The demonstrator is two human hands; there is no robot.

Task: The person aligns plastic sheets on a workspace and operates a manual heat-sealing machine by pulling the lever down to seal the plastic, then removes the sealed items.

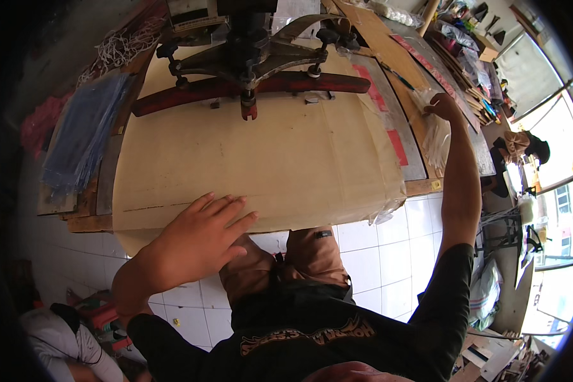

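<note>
My left hand (204, 235) is spread, palm down, over the near edge of a large beige sheet (248, 153) that covers the work table. Nothing is between its fingers. Out to the right, my right hand (444, 108) has its fingers bent and pinched at the upper end of a pile of clear plastic pieces (436, 143). How many it has hold of cannot be made out. Above the far part of the sheet stands a dark metal machine head (248, 60) with a long, slightly curved red bar (305, 81) beneath it.
A stack of bluish clear plastic sheets (86, 134) lies at the left, below tangled white string (124, 48). Red strips (398, 148) show beside the beige sheet. Wooden boards (388, 41) and clutter fill the back right. At the lower left another person (76, 344) is partly visible.
</note>
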